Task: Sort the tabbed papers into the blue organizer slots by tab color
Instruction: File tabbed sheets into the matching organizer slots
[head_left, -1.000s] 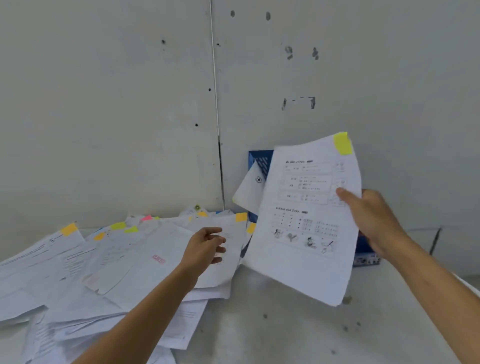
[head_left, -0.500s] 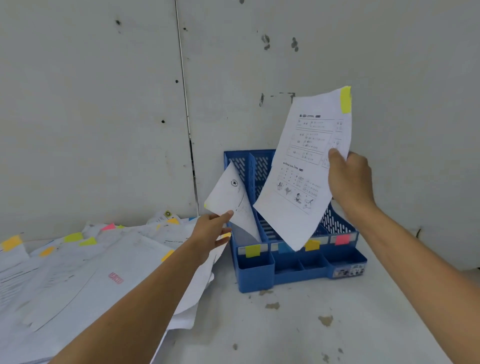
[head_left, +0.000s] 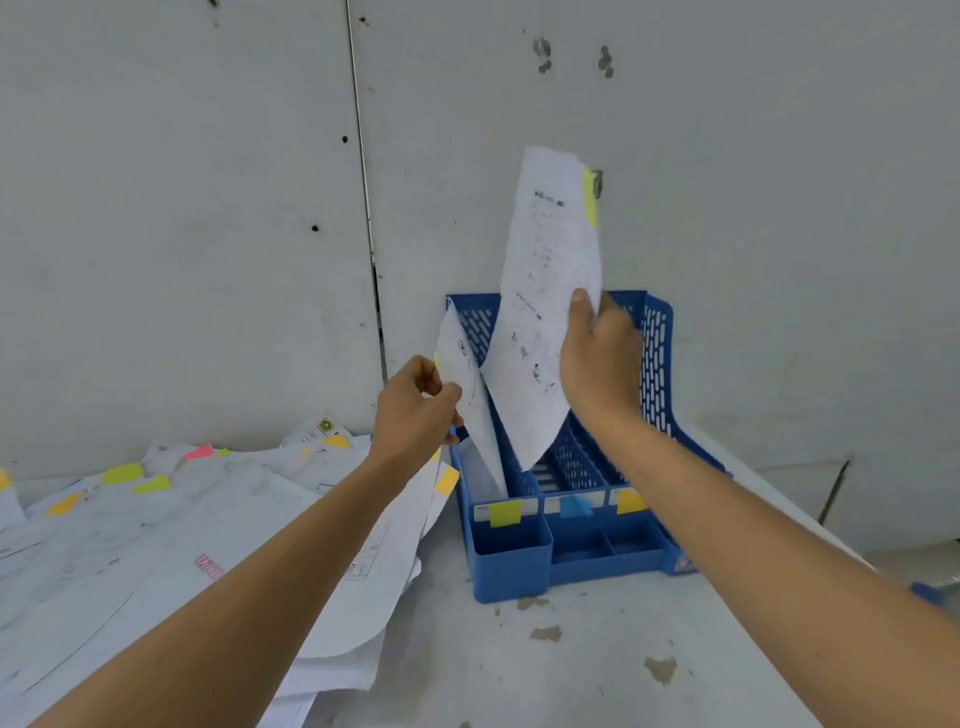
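Sheet in your right hand: a printed sheet (head_left: 545, 291) with a yellow tab (head_left: 590, 200) on its upper right edge, held steeply tilted above the blue organizer (head_left: 655, 358).
Sheet's low corner: down among the left slots; you cannot tell which slot it sits over.
Your right hand (head_left: 597, 358): gripping the sheet's right edge, thumb on the printed face, fingers curled behind.
Your left hand (head_left: 415, 410): pinching the left edge of a second sheet (head_left: 470, 395).
Second sheet: standing in the leftmost slot, leaning left, behind the yellow label (head_left: 505, 513).
Other slot labels: a blue label (head_left: 574, 506), then an orange label (head_left: 630, 501), partly hidden by your right forearm.
Organizer: on the grey table (head_left: 571, 665), back against the grey wall (head_left: 182, 208).
Loose pile (head_left: 208, 519): just beside the organizer on the left, sheets overlapping, with yellow, orange and pink tabs along the far edge.
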